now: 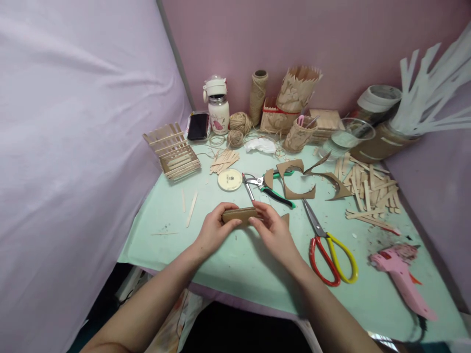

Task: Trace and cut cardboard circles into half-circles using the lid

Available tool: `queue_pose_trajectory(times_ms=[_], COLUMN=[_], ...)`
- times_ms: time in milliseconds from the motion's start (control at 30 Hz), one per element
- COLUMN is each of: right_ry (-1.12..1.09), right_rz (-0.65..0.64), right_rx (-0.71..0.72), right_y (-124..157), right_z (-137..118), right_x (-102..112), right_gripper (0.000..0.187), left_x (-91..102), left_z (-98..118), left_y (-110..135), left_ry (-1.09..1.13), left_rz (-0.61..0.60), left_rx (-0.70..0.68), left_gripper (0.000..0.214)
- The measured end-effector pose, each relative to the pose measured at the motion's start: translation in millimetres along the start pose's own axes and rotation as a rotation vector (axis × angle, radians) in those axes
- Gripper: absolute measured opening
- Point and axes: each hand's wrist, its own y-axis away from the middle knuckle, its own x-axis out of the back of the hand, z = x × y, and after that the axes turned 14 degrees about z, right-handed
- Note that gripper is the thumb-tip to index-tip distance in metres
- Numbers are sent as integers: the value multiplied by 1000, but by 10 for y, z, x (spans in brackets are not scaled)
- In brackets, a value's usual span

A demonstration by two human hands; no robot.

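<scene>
Above the front middle of the table, a piece of brown cardboard is held between both hands, its long edge facing me. My left hand grips its left end, thumb in front and fingers behind. At the other end, my right hand pinches it the same way. Just beyond the hands lie a round cream lid, a pen and green-and-black cutting pliers. Cut cardboard scraps with round openings are behind to the right. Scissors with red and yellow handles lie right of my right hand.
A pink glue gun lies at the right, near a heap of wooden sticks. A stick basket stands at the left. Along the back are a phone, a bottle, twine and a clear bowl.
</scene>
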Motion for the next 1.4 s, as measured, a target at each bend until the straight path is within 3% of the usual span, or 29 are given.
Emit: queue_pose_trajectory(times_ms=[100, 267, 400, 500, 633, 800, 933, 1167, 1233, 1300, 1400], right_ry=[51, -148, -501, -586, -632, -691, -680, -715, -688, -638, -501], right_rz=[9, 77, 75, 25, 6, 14, -10, 25, 98, 256, 473], right_rx=[-37, -188, -460, -521, -531, -633, -618, -645, -587, -461, -229], right_y=[-82, -187, -304, -347, -321, -276, -258, -214, -209, -207, -187], right_z=[-104, -224, -273, -279, -250, -219, -222, -254, -225, -169, -74], right_x=[100, 171, 231, 261, 240, 206, 194, 160, 141, 117, 81], right_gripper=[23, 27, 34, 31, 28, 25, 24, 28, 30, 32, 34], left_x=[-10, -51, -118, -211, -329, -361, -346, -337, -346, -377, -469], left_z=[87, 205, 249, 272, 301, 266, 230, 196, 200, 224, 297], left_y=[-14, -131, -273, -341, -357, -333, -311, -303, -297, -269, -185], left_ry=[81, 335, 565, 616, 657, 688, 692, 689, 745, 813, 901], left_rz=[-36, -131, -232, -283, -278, -294, -298, -293, -306, -281, -119], left_rx=[52, 209, 116, 47, 5, 2, -9, 8, 42, 104, 235], left_gripper=[31, 57, 87, 97, 95, 70, 60, 65, 71, 76, 67])
